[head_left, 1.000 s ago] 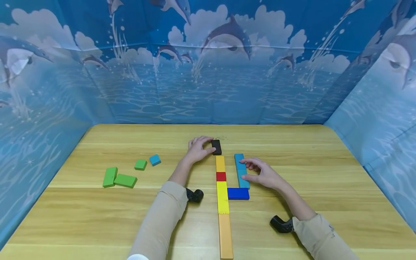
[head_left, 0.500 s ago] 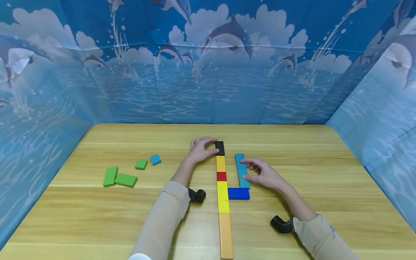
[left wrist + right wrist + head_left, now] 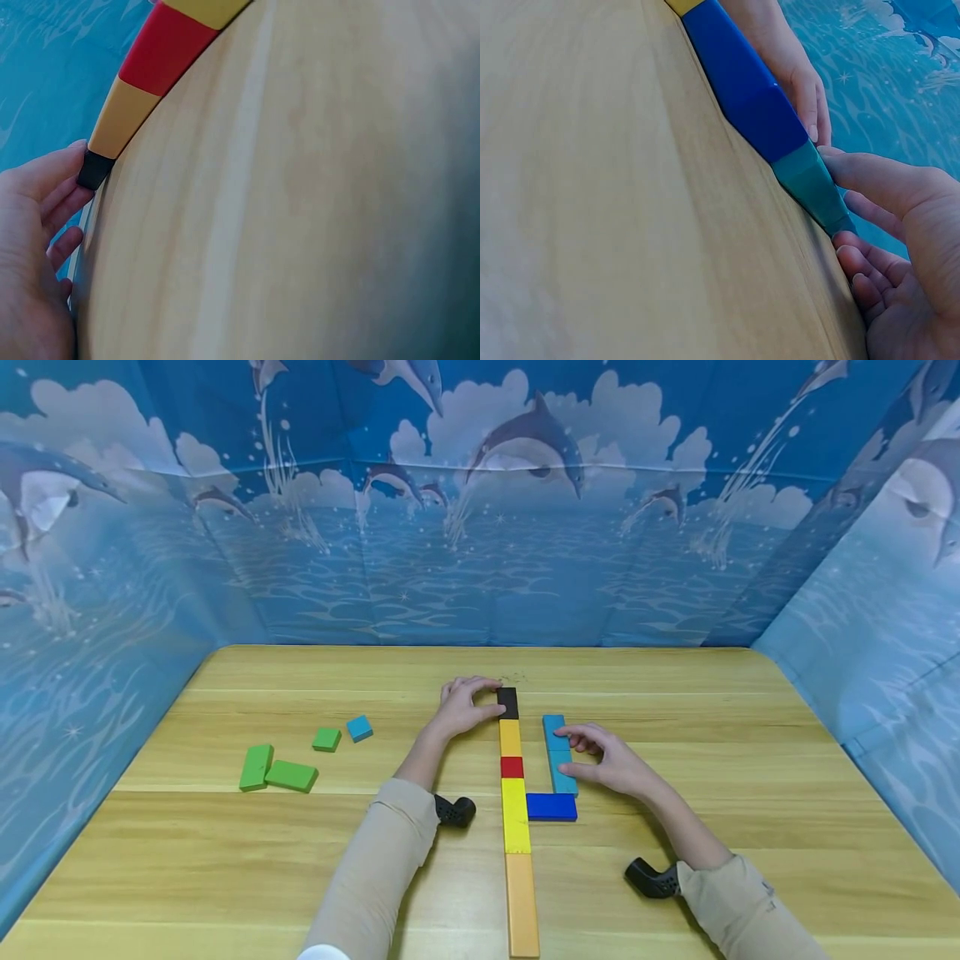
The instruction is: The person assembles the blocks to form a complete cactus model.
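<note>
At the far end of a line of blocks, my left hand (image 3: 459,710) pinches a black block (image 3: 508,702) between thumb and fingers. The left wrist view shows this black block (image 3: 95,171) meeting the orange block (image 3: 509,737). Below it in the line come a red block (image 3: 512,767), a yellow block (image 3: 515,815) and a long peach block (image 3: 522,906). A dark blue block (image 3: 552,807) juts right from the yellow one. My right hand (image 3: 611,764) holds two light blue blocks (image 3: 562,779) set end to end above it, thumb at the near one, fingers at the far one.
On the left side of the wooden table (image 3: 187,868) lie a small green block (image 3: 326,740), a small light blue block (image 3: 359,727) and two longer green blocks (image 3: 292,776). A dolphin-print curtain (image 3: 480,568) surrounds the table's back and sides.
My left hand has slid the black block right and slightly nearer, and it now lines up with the orange block's far end. My right hand has stayed in place.
</note>
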`<state>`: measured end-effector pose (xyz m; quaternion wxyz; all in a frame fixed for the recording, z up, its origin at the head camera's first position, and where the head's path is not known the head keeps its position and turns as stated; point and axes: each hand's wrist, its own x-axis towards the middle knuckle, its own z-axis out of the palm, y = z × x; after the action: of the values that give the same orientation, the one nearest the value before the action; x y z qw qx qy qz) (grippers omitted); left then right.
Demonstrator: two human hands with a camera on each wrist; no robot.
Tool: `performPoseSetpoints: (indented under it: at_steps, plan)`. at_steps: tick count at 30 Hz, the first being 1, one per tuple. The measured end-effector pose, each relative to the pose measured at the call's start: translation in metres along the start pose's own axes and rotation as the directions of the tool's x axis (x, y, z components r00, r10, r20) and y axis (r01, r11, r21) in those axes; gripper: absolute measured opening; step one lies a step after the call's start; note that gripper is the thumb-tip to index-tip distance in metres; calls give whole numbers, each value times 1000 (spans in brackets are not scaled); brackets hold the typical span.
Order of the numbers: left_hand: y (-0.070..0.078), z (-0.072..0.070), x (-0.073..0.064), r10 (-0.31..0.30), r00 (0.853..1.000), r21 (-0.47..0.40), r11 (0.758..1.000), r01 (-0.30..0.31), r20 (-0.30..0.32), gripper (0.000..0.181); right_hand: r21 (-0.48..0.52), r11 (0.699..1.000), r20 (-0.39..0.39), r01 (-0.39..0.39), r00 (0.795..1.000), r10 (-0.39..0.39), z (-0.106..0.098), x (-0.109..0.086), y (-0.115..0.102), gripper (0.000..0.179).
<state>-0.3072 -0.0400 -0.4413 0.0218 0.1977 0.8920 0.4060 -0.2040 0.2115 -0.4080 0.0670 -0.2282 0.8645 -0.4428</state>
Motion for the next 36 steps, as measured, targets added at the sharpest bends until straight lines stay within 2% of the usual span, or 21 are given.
performPoseSetpoints:
  at_steps: [16, 20, 23, 27, 30, 33, 36]
  plan:
    - [0, 1, 0, 10, 1000, -12, 1000, -10, -2, 45, -13, 1000, -4, -4, 1000, 4, 0, 0, 0, 46]
    - [-3, 1, -1, 40, 996, -82, 996, -46, -82, 44, -11, 1000, -1, 4, 1000, -4, 0, 0, 1, 47]
    - [-6, 0, -5, 65, 984, -142, 986, -89, -164, 43, -10, 1000, 2, 12, 1000, -12, 0, 0, 3, 47]
    - [-9, -11, -13, 74, 969, -172, 978, -116, -237, 43, -6, 1000, -1, 15, 1000, -15, 1, 0, 3, 47]
    - [-13, -24, -23, 76, 961, -170, 978, -125, -264, 43, -1, 1000, -1, 14, 1000, -14, 1, 1, 3, 47]
    - [-17, -38, -36, 87, 961, -157, 979, -131, -262, 42, 2, 1000, -2, 11, 1000, -11, 1, 1, 3, 47]
    - [-20, -50, -51, 73, 967, -141, 984, -110, -244, 43, 1, 1000, -3, 7, 1000, -7, 0, 0, 2, 47]
